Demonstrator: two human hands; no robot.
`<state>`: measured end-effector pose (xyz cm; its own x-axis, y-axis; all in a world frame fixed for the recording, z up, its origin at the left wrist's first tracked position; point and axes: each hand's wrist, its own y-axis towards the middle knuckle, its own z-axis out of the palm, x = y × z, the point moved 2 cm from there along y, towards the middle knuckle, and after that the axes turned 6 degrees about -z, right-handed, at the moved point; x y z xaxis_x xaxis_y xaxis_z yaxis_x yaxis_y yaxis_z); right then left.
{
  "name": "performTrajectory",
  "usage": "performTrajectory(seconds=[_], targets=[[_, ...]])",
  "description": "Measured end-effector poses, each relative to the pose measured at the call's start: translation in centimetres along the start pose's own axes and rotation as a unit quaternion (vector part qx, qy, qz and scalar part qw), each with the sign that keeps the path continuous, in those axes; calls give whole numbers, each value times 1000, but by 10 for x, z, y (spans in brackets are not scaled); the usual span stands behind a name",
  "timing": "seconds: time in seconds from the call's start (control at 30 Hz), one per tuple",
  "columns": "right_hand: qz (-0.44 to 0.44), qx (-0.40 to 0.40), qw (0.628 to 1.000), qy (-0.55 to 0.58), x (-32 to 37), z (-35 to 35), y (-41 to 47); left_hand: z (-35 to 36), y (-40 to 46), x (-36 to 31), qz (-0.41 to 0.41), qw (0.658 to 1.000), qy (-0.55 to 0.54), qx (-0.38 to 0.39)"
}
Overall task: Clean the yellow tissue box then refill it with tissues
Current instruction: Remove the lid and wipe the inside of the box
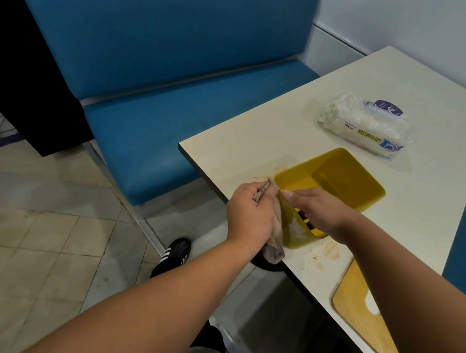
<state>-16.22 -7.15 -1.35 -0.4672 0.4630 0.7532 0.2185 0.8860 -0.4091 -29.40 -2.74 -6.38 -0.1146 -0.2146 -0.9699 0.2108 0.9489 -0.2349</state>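
Observation:
The open yellow tissue box (pixel 342 176) lies on the cream table (pixel 269 140) near its left edge, with nothing inside. My right hand (pixel 316 207) grips the box's near wall, thumb over the rim. My left hand (pixel 249 212) holds a bunched beige cloth (pixel 274 248) against the outside of that wall, where a whitish smear shows. The box's yellow lid (pixel 360 304), with an oval slot, lies flat at the near right. A plastic pack of white tissues (pixel 364 126) lies farther back on the table.
Brownish stains (pixel 328 248) mark the table beside the box. A blue bench seat (pixel 159 118) stands left of the table, and another blue seat (pixel 464 229) shows at the right edge. My black shoe (pixel 176 251) rests on the tiled floor below.

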Motion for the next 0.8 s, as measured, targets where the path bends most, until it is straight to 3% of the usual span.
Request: performTrajectory(seconds=[0.17,0.4,0.53,0.7,0.8], targets=[[-2,-1,1000,-3,-1,1,0,4,-11,4,20,999,38,29],[-12,-9,1000,-11,-2,3,0,1,-9,6,71,996,58,4],[-3,-17,1000,-24,-4,2,1,-2,-1,18,15,994,112,11],[-6,-9,1000,-22,-4,3,1,2,-12,10,58,994,89,14],[5,-30,999,-39,-4,2,-1,-3,-3,22,-12,987,153,45]])
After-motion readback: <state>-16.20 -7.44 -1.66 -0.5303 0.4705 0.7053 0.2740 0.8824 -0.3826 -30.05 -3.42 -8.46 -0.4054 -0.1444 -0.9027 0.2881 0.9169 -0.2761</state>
